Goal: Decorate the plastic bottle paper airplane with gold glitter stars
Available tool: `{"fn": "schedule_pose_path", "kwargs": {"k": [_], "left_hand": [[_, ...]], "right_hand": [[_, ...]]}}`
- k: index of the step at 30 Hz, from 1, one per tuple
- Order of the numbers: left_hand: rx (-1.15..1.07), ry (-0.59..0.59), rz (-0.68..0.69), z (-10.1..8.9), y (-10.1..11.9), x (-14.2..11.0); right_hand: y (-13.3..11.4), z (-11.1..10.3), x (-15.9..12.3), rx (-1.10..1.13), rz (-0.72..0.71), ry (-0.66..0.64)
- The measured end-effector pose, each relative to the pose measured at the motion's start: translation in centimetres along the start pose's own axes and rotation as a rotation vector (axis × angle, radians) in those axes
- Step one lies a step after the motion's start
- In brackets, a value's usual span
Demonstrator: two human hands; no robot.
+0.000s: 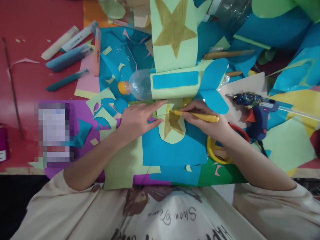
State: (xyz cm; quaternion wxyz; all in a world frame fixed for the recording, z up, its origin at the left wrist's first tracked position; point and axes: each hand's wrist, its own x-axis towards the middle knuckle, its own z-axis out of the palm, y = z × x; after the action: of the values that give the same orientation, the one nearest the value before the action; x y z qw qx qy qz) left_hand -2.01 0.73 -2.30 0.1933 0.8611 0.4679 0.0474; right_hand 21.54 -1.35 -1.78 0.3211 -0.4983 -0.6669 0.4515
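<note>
My right hand [207,125] grips a yellow marker [203,116], its tip on a half-coloured star [171,121]. The star is drawn on a round-ended strip of pale green paper [172,139], over a blue sheet [195,151]. From the other side, my left hand [137,121] lies with fingers stretched out, index finger and thumb at the strip's edge. Just beyond lies a clear plastic bottle [141,84] on its side, with an orange cap [123,87], a pale green wrap and a blue paper tail [216,85]. A larger pale green piece with a finished golden star [175,28] extends behind it.
Several markers [71,56] lie at the upper left, above a phone [56,133] with a blurred screen. On the right are a blue glue gun [261,116] and scissors [210,150] with red and yellow handles, partly under my right forearm. Paper scraps [106,116] are scattered about.
</note>
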Motion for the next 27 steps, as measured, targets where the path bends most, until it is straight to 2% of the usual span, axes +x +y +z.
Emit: {"fn": "schedule_pose_path", "kwargs": {"k": [5, 10, 27], "left_hand": [[0.014, 0.021, 0.016, 0.09, -0.05, -0.06], [0.006, 0.062, 0.036, 0.16, -0.15, -0.20], [0.011, 0.067, 0.039, 0.24, -0.19, -0.25]], "right_hand": [[-0.23, -0.09, 0.16, -0.002, -0.012, 0.012], [-0.15, -0.08, 0.14, -0.012, 0.034, 0.008], [-0.25, -0.39, 0.24, -0.017, 0.047, -0.004]]}}
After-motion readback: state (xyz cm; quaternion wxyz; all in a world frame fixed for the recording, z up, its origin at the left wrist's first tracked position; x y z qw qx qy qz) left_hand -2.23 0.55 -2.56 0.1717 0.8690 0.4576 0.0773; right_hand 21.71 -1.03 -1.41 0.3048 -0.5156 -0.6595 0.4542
